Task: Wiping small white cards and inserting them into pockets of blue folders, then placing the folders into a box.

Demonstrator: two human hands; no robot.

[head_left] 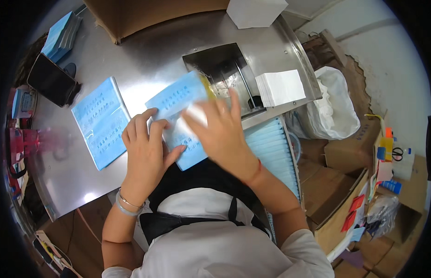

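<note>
A blue packet (177, 94) with dark writing sits at the table's near edge, in front of my body. My left hand (147, 143) grips its left side, fingers at the edge and thumb lying over the lower part. Over its right side is my right hand (222, 132), smeared by motion; one finger sticks up apart from the rest. Whether that hand holds anything does not show. A whitish patch lies on the packet beside its fingers, and something yellow shows behind them. Left of my left hand lies another blue packet (100, 123) in clear wrapping.
On the metal table (146, 32) are a phone on a stand (53, 79), a blue stack (61, 37), a white stack (280, 88) and a dark recessed panel (215, 60). A cardboard box (164, 16) stands behind. Blue pleated pieces (271, 155) fill a space at right, near a white bag (336, 104).
</note>
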